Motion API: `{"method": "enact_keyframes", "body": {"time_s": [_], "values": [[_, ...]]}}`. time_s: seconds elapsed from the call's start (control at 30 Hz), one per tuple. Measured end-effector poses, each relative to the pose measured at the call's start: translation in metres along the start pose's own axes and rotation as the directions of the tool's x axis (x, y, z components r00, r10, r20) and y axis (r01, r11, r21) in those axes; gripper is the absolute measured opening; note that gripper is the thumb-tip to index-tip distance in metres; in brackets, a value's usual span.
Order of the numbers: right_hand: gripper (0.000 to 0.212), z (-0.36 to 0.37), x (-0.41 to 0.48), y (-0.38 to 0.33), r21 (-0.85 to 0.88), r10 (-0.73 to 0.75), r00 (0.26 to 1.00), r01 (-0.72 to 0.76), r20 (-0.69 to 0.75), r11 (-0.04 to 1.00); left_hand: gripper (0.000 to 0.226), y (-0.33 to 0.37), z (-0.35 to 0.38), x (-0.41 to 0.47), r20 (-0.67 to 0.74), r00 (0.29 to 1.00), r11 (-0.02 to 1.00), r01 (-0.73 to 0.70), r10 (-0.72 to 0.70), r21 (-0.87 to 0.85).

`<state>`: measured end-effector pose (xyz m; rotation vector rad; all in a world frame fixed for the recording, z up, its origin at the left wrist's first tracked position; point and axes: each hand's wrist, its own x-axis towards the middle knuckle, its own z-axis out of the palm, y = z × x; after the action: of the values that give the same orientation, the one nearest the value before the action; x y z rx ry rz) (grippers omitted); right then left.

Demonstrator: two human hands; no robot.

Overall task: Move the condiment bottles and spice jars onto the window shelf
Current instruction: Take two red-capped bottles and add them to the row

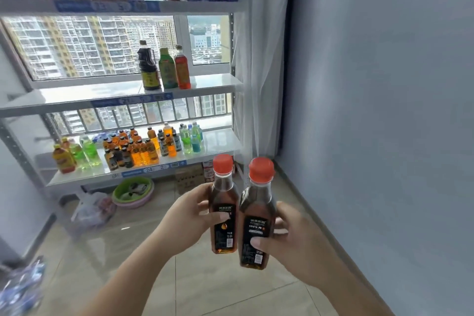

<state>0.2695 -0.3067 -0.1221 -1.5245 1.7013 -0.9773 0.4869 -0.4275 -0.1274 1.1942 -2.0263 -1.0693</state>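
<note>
shelf (143, 95) beyond two hand-held bottles (224, 213)

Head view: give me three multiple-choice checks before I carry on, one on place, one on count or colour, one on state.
1. Where do the three tall bottles stand?
A. top shelf
B. middle shelf
C. floor

2. What colour are the caps on the two held bottles?
A. red
B. green
C. white

3. How are the hands occupied?
A. both empty
B. only the left holds a bottle
C. each holds one bottle

Answers:
1 B: the dark bottle, green bottle and red bottle stand together on the middle shelf, in front of the window.
2 A: the left bottle and right bottle both carry red caps.
3 C: the left hand grips one bottle and the right hand grips the other, both upright and capped.
</note>
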Motion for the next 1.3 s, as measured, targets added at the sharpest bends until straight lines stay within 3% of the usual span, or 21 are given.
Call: {"method": "enact_keyframes", "body": {"time_s": [0.33,0.63,1.0,1.3], "values": [[0.036,-0.002,0.159,-0.013,0.013,-0.117,0.987,0.117,0.108,0.993,0.054,-0.02,-0.053,0.109,-0.132,0.99,0.998,0.056,-0.059,-0.028],[0.042,-0.003,0.264,-0.005,-0.011,-0.139,0.976,0.143,0.169,0.99,0.05,-0.05,-0.063,0.191,-0.204,0.978,0.993,0.012,-0.036,-0.117],[0.042,0.026,0.39,-0.02,-0.028,-0.088,0.98,0.094,0.179,0.995,0.05,-0.102,-0.12,0.313,-0.13,0.989,0.981,0.039,-0.064,-0.188],[0.044,0.065,0.493,-0.051,0.012,-0.034,0.996,0.033,0.085,0.999,0.045,-0.152,-0.184,0.402,-0.085,0.991,0.95,0.072,-0.102,-0.303]]}}
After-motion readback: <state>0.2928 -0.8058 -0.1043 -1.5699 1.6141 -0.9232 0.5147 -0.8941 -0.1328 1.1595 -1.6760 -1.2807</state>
